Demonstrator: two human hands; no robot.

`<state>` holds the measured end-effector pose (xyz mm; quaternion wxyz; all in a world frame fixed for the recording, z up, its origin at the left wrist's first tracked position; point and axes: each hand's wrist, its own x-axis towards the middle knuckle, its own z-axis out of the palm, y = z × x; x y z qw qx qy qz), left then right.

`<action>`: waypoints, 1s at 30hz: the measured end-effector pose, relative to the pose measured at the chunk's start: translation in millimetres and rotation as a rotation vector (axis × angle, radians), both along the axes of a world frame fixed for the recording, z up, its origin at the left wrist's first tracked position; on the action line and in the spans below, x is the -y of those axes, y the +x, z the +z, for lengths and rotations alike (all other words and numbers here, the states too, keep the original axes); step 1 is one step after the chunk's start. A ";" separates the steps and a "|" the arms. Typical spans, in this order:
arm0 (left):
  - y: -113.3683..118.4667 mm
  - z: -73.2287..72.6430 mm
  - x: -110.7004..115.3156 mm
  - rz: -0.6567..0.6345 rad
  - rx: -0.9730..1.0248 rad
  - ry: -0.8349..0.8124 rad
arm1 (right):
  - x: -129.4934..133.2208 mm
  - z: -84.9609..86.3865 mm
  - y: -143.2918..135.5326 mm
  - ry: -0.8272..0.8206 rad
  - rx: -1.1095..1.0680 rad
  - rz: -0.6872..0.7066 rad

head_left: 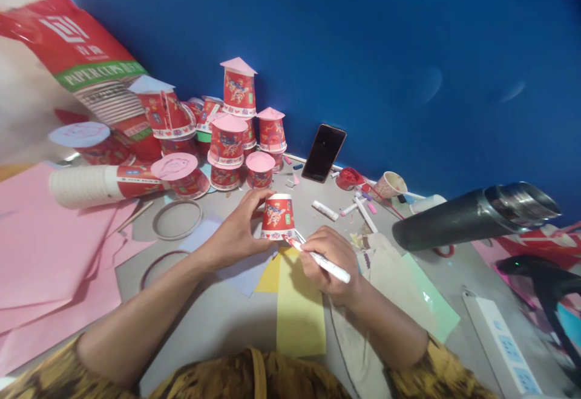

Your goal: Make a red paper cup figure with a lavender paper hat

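Note:
A red printed paper cup (278,216), upside down, is gripped by my left hand (236,229), its fingers behind and thumb below the rim. My right hand (330,261) is closed round a white marker (333,267). The marker's red tip meets the cup's white patterned rim band, or lies right in front of it. Below both hands lie a yellow paper strip (300,314) and a pale blue sheet (242,278). A white marker cap or short pen (325,210) rests just beyond my right hand.
Red cups with pink paper tops (227,141) stand stacked behind my left hand. A nested cup stack (104,184) lies by pink paper (40,235) at left. A phone (324,152) leans on the blue wall. To the right are a dark flask (458,216) and a power strip (502,344).

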<state>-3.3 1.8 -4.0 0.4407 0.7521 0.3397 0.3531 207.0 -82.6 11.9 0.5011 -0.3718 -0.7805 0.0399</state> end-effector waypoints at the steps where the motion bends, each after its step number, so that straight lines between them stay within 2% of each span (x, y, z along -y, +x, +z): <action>1: 0.1 -0.1 0.1 0.002 0.000 0.002 | 0.2 -0.4 0.2 -0.004 -0.006 -0.007; 30: 1.2 2.1 -0.2 0.012 0.000 0.009 | 2.4 2.0 0.0 -0.035 -0.045 -0.040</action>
